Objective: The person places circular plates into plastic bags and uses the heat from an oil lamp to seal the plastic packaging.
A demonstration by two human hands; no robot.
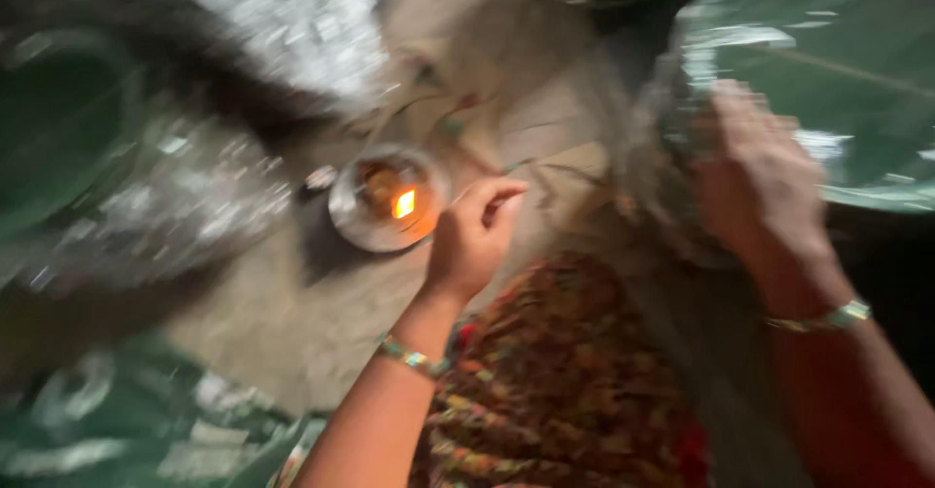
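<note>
The little round dish (388, 202) sits on the grey floor (312, 322) a bit left of the middle of the frame, and a small orange flame (404, 204) burns inside it. The picture is very blurry, so small things are hard to see. The left hand (474, 235) is in the middle of the frame, just to the right of the dish, with its fingers curled in tight. It may be pinching something small, but I cannot tell what. A bead bracelet (414, 358) goes around that wrist. The right hand (760, 181) is in the upper right of the frame. Its fingers are bent and rest on a shiny, crinkly sheet (682, 89) with a green cover (847, 69) beside it. I cannot tell if the hand is gripping the sheet or only touching it. A bangle (823, 319) is on that wrist. More shiny green stuff (146, 206) fills the left side. Cloth with a red and yellow pattern (555, 381) lies at the bottom middle.
</note>
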